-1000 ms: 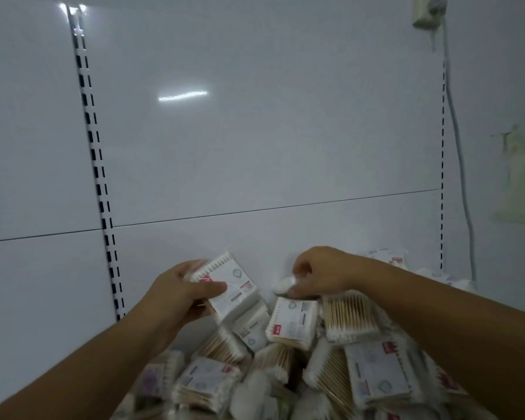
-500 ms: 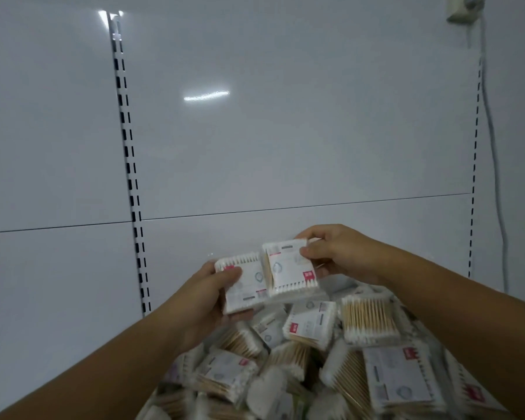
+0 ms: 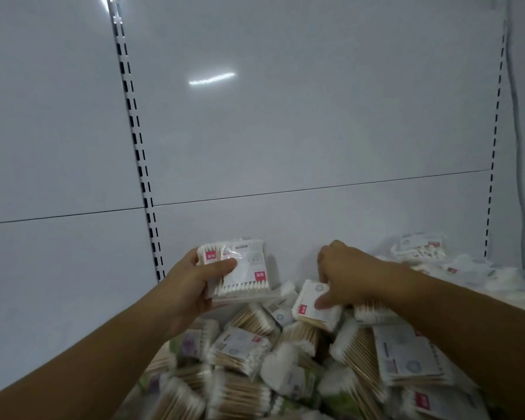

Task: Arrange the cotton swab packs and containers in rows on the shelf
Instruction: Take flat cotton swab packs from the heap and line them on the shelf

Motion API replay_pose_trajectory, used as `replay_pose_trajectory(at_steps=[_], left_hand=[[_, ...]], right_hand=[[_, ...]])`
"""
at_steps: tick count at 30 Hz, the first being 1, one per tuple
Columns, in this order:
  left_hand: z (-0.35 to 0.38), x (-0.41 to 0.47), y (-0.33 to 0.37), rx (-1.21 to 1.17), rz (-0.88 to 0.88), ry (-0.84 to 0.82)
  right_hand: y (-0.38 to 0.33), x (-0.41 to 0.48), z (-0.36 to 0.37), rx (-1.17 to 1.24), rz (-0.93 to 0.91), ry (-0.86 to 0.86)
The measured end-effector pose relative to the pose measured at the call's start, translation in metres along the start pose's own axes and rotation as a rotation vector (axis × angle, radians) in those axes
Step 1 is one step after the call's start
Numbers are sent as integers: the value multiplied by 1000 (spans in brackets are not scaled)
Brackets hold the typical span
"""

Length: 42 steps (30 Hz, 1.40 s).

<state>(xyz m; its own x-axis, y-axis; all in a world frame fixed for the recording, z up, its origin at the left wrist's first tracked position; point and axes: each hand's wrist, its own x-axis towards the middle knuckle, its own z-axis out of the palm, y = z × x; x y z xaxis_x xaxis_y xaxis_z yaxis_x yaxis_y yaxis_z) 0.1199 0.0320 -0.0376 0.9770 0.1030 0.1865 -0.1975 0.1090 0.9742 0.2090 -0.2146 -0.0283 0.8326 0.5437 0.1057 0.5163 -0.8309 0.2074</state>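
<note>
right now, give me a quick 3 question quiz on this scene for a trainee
1. True or false: the left hand holds nothing.
2. The right hand pinches: A) nothing B) a pack on the pile C) the left wrist.
3. Short answer: are the pile's packs in rows?

Key: 1 false, it grips the held packs. 2 B. 3 no, they lie jumbled.

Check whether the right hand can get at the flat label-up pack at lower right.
Likely not yet: the flat pack lies uncovered atop the pile, but the right hand pinches a smaller pack, so its grip is taken.
</note>
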Motion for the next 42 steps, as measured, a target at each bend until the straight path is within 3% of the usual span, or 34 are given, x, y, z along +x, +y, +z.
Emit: replay_pose_trajectory(at_steps=[3,8,11,13,28,42], left_hand=[[-15,-10,0,4,-11,23],[-51,-34,9,34,18,122],[-80,-54,20,28,22,140],[-105,-75,25,43,29,164],[-390,-371,59,31,-75,658],[-625,-490,87,36,-76,982]], right_hand=[[-8,4,-1,164,-5,118],[-28,-6,-29,812,38,288],[-69,-19,-54,1238,-56,209],[-110,-21,-69,1345,-135,124],[-558,-14,-110,1264,-660,-246],[-854,71,-139,1123,-983,-397]])
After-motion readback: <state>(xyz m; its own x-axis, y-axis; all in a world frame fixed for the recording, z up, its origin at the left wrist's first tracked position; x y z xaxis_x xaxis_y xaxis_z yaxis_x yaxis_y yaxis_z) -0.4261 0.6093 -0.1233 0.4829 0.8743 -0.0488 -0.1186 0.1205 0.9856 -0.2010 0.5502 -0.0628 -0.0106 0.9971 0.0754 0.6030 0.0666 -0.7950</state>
